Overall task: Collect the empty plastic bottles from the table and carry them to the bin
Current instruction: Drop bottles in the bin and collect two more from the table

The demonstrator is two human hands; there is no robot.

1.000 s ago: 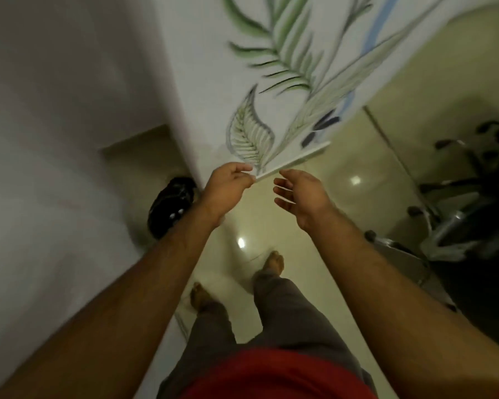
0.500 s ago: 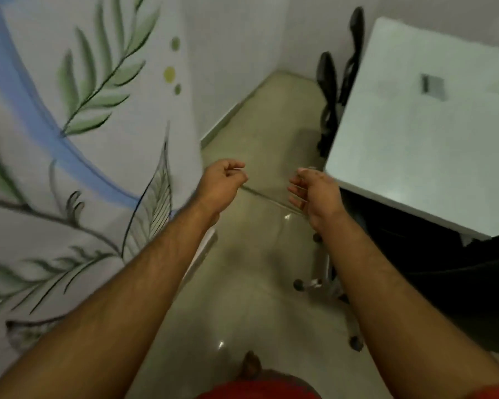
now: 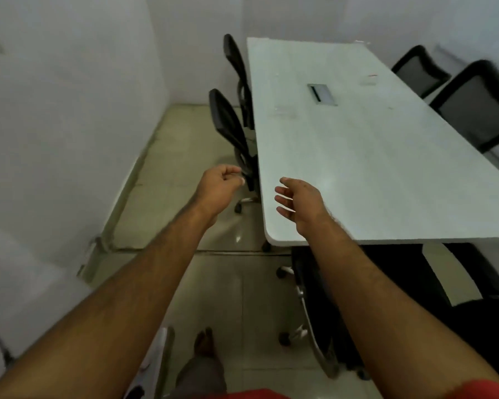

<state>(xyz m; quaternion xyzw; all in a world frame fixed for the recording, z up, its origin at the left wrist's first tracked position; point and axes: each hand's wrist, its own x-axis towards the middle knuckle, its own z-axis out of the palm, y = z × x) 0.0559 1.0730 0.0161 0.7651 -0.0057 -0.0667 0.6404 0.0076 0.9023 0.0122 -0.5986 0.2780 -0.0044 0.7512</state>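
Your bottles are barely readable: just a couple of faint clear shapes lying on the white table (image 3: 357, 156), one (image 3: 284, 111) left of the grey cable hatch (image 3: 321, 94), another (image 3: 368, 79) right of it. Your right hand (image 3: 300, 204) hangs over the table's near corner, fingers spread, holding nothing. Your left hand (image 3: 218, 187) is loosely curled and empty, off the table's left edge beside a black chair (image 3: 228, 125).

Table (image 3: 372, 168) ahead right, chairs (image 3: 231, 131) along its left and right sides
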